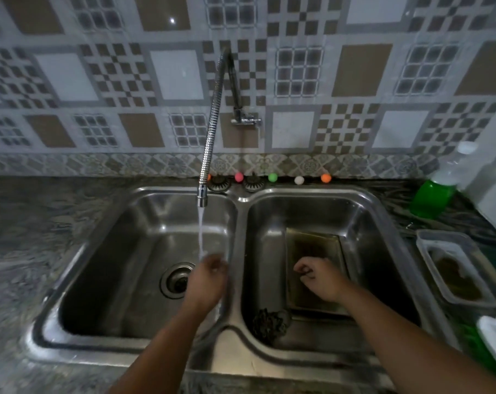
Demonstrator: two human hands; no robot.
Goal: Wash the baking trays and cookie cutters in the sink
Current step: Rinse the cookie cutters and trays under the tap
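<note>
Steel double sink [241, 199], tap running. Left hand [208, 275] loosely cupped under the stream; whether it holds anything, cannot tell. Right hand [320, 277] curled over baking tray [315, 245] lying in right basin. Tray likely stiff, wet-slick; grip the rim.

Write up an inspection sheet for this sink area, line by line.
Surface: steel double sink set in a mottled stone counter.
Job's things: baking tray flat in the right basin; dark scrubber near its front corner.
Clutter: green bottle, plastic tub, small coloured balls along the back edge.
Hands: left hand under the running water; right hand over the tray, fingers curled.
Cables: nothing seen.
Surroundings: patterned tile wall, flexible tap.
</note>
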